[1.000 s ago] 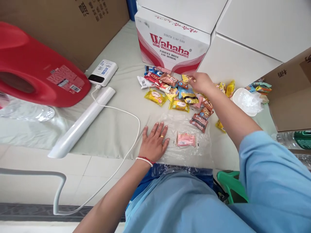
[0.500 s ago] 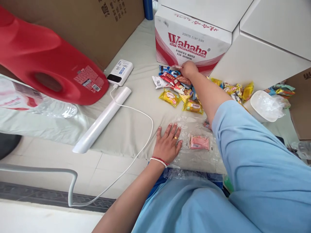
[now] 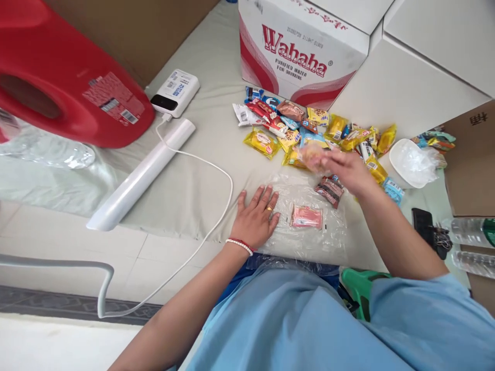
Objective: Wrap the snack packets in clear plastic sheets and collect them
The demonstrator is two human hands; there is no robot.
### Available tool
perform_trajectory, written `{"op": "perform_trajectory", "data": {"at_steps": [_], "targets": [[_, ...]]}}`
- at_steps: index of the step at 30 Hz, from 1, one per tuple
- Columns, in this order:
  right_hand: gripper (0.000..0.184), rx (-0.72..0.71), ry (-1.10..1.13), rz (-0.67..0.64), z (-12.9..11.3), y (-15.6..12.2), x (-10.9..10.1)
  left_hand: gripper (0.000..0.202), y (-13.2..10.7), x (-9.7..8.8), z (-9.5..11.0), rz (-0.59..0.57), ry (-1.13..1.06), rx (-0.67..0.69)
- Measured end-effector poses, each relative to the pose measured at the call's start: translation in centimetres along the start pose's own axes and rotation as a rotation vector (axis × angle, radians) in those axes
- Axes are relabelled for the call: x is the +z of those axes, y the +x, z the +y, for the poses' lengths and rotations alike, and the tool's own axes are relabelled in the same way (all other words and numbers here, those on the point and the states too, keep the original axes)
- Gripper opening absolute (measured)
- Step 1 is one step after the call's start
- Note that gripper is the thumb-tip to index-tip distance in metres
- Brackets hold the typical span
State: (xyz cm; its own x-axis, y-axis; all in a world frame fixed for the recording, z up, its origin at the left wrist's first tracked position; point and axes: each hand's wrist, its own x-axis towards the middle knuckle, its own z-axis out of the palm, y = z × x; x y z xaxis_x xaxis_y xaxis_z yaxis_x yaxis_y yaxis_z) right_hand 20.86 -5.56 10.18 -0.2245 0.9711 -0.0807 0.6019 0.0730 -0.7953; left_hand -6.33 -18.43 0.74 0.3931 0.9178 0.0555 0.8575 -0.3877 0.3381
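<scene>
My left hand [image 3: 255,216] lies flat with its fingers spread, on the cloth at the left edge of a clear plastic sheet [image 3: 328,237]. My right hand [image 3: 346,167] pinches a pinkish wrapped snack [image 3: 314,156], blurred by motion, above the near side of the snack pile. On the sheet rests a pink snack packet [image 3: 307,217], and a brown snack packet [image 3: 330,191] lies at its upper right, below my right hand. Behind, the pile mixes yellow packets [image 3: 262,142], a red packet [image 3: 266,114] and blue ones.
A Wahaba-style water carton marked Wahaha [image 3: 301,56] stands behind the snacks. Left are a red jug [image 3: 116,103], a white power bank [image 3: 176,93] with a cable [image 3: 204,161], and a white tube [image 3: 143,172]. A white bowl [image 3: 398,165] and bottles [image 3: 469,232] are right.
My right hand has drawn back from the carton's front toward me, carrying the pinkish wrapped snack over the pile's near side. My left hand stays flat. The whole view has shifted slightly.
</scene>
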Motion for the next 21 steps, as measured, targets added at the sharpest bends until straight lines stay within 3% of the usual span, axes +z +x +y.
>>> {"op": "perform_trajectory", "data": {"at_steps": [2, 4, 9, 14, 21], "targets": [[0.036, -0.018, -0.128, -0.042, 0.5, -4.9, 0.4, 0.06, 0.0, 0.0, 0.0, -0.003, 0.001, 0.002], [0.039, -0.054, -0.279, 0.001, 0.9, -8.8, 1.7, 0.06, 0.0, 0.0, 0.0, -0.002, 0.01, 0.004], [0.044, -0.179, -0.518, -0.124, 1.9, -14.7, 4.9, 0.059, 0.1, -0.2, 0.1, -0.004, 0.052, -0.001], [0.048, -0.196, -0.444, -0.008, 2.9, -15.2, 4.9, 0.059, 0.2, -0.2, 0.2, -0.013, 0.082, 0.0], [0.055, -0.06, -0.606, -0.241, 1.1, -13.2, 5.3, 0.06, 0.3, -0.1, 0.2, -0.006, 0.114, -0.004]]}}
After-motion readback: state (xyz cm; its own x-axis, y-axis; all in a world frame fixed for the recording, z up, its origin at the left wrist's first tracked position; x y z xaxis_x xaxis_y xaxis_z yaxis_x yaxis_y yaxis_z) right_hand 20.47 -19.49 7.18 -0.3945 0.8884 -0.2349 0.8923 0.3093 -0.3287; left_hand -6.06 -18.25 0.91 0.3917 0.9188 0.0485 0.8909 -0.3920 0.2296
